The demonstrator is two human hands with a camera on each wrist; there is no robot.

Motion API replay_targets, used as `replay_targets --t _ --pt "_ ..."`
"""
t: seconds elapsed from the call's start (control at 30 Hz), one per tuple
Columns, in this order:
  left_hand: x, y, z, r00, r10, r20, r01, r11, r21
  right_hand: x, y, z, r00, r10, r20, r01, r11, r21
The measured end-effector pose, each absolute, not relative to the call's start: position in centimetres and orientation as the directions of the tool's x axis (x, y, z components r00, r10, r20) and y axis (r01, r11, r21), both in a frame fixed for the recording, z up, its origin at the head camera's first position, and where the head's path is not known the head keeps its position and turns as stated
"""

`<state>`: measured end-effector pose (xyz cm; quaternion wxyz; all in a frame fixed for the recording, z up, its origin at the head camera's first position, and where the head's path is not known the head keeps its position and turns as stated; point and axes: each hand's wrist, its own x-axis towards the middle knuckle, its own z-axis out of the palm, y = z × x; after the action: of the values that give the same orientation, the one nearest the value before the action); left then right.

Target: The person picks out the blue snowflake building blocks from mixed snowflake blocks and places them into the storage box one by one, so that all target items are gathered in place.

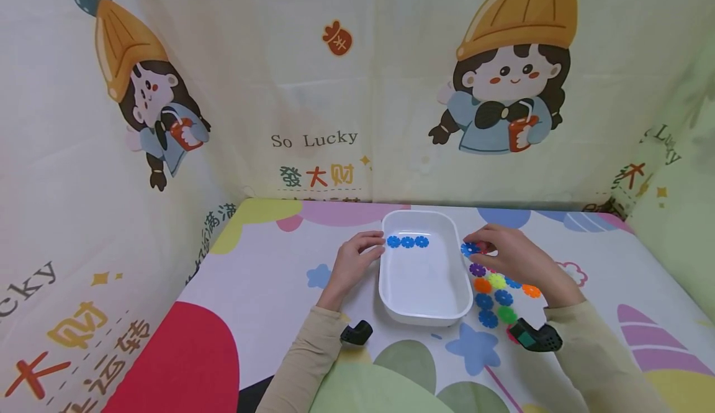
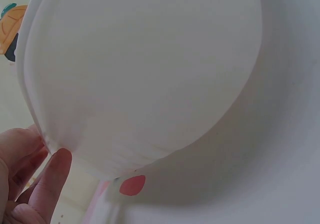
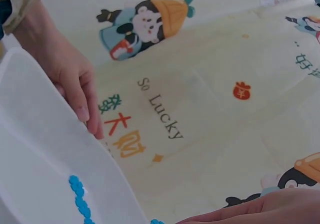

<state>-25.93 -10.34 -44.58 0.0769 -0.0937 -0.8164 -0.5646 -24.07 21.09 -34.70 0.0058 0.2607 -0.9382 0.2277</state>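
A white tray [image 1: 424, 282] stands upright on the table, and three blue flower-shaped discs [image 1: 408, 242] lie in a row inside near its far end. My left hand [image 1: 354, 264] is at the tray's left side, its fingertips and thumb touching the outer wall by the rim. Just beyond the right rim, my right hand [image 1: 516, 261] pinches a blue flower-shaped disc [image 1: 469, 249]; a bit of red shows beside it under the fingers. In the right wrist view only a sliver of blue appears at those fingertips.
Right of the tray lie several loose flower-shaped discs, among them a purple one [image 1: 477, 269], an orange one [image 1: 483, 285] and a green one [image 1: 507, 314]. A patterned cloth covers the table [image 1: 279, 276]. Printed curtains [image 1: 402, 121] hang behind and at both sides.
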Motion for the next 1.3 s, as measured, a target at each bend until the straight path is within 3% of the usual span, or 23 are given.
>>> replay_targets --t 0.37,1.0,1.3 --pt "-26.0 -10.3 -44.5 -0.970 0.073 0.230 0.241 0.346 0.907 -25.7 18.4 -34.6 -0.841 -0.523 0.141 -0.531 0.744 -0.406" --pt "-26.1 -10.3 -44.5 -0.973 0.074 0.221 0.232 0.354 0.906 -30.2 13.8 -36.3 -0.817 -0.577 0.017 -0.506 0.702 -0.502" --pt "-26.2 -10.4 -44.5 -0.970 0.086 0.226 0.242 0.338 0.909 -31.7 12.0 -37.0 -0.805 -0.593 -0.038 -0.502 0.713 -0.489"
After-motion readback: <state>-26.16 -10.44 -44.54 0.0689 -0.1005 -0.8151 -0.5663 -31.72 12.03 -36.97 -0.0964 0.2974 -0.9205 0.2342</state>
